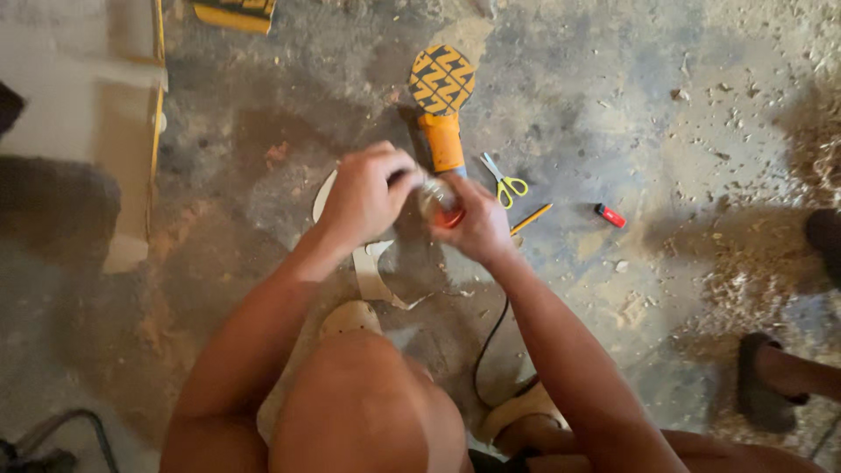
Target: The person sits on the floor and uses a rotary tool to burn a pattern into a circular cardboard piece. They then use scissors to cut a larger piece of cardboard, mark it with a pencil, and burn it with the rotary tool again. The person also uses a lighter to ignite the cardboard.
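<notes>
Right hand (477, 223) gripped a small clear jar (438, 203) with reddish base, fingers wrapped round it. Left hand (366, 194) capped its top, fingers curled shut. Jar sat at frame centre, above concrete floor (613, 105). Orange sander (441, 105) at 12 o'clock; yellow scissors (505, 182), pencil (532, 219) at 3. Jar likely light, rigid, breakable, slick; best held round the body.

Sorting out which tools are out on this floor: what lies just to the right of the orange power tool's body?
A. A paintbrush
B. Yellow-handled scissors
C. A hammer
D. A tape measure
B: the yellow-handled scissors lie on the concrete floor right beside the orange sander, with a pencil and a small red lighter further right.
</notes>
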A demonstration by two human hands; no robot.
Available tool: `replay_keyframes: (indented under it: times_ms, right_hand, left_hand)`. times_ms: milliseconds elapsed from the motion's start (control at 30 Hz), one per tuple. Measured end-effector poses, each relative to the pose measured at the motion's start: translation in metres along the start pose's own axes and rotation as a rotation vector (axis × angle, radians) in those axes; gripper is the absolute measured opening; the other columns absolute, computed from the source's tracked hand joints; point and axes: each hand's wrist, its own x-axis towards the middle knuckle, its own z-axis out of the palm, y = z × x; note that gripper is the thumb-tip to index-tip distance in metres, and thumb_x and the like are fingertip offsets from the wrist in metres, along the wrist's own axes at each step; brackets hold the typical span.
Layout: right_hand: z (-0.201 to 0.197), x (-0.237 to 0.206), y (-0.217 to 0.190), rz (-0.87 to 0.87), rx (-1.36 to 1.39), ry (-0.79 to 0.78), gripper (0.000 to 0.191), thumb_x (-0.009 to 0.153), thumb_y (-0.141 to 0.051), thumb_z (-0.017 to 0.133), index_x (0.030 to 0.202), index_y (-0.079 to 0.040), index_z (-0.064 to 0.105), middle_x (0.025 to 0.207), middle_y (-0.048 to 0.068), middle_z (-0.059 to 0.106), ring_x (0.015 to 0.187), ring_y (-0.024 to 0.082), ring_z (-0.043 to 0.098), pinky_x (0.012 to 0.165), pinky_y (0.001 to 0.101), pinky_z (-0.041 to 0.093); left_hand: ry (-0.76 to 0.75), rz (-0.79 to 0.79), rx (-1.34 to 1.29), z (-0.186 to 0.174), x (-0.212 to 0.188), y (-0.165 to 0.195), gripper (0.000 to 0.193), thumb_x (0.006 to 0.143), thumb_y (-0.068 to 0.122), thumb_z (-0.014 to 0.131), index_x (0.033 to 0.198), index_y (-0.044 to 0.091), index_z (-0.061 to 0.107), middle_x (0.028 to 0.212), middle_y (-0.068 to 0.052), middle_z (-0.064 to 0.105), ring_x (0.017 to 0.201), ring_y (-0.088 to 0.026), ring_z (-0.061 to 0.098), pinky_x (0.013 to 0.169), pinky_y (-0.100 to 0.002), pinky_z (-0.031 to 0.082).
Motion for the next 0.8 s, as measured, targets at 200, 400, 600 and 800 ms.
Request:
replay_keyframes:
  times_ms: [200,400,600,800]
  right_hand:
    - [-0.027,0.033,0.020,0.294,0.083,0.120,0.070,0.070,-0.031,0.090,0.131,-0.009,0.064,0.090,0.011,0.079,0.074,0.021,0.077,0.069,0.0346,0.061]
    - [-0.077,0.089,0.019,0.101,-0.251,0.182,0.074,0.068,-0.031,0.094,0.132,-0.012,0.064,0.097,0.015,0.074,0.087,0.031,0.073,0.079,0.0436,0.058]
    - [-0.093,0.126,0.016,-0.084,-0.671,0.073,0.061,0.071,-0.023,0.083,0.129,-0.018,0.066,0.113,0.015,0.067,0.111,0.037,0.061,0.094,0.0496,0.050]
    - [-0.095,0.162,0.019,-0.196,-0.929,-0.059,0.049,0.074,-0.017,0.079,0.122,-0.016,0.068,0.112,0.020,0.063,0.112,0.041,0.058,0.092,0.0544,0.045]
  left_hand:
    - [0.421,-0.221,-0.197,-0.062,0.027,-0.039,0.008,0.097,0.009,0.074,0.094,0.001,0.074,0.082,-0.008,0.073,0.072,-0.014,0.066,0.066,-0.032,0.050]
    - [0.419,-0.055,-0.007,-0.038,0.017,-0.084,0.010,0.093,0.006,0.078,0.095,-0.001,0.072,0.089,-0.014,0.071,0.079,-0.026,0.070,0.071,-0.036,0.054]
    - [0.438,-0.133,0.119,-0.030,0.005,-0.123,0.012,0.089,0.007,0.080,0.096,-0.001,0.074,0.089,-0.018,0.070,0.081,-0.036,0.069,0.072,-0.043,0.053]
    - [0.443,-0.126,0.068,-0.017,0.005,-0.136,0.015,0.088,0.008,0.082,0.099,0.000,0.076,0.094,-0.018,0.074,0.084,-0.034,0.073,0.076,-0.042,0.056]
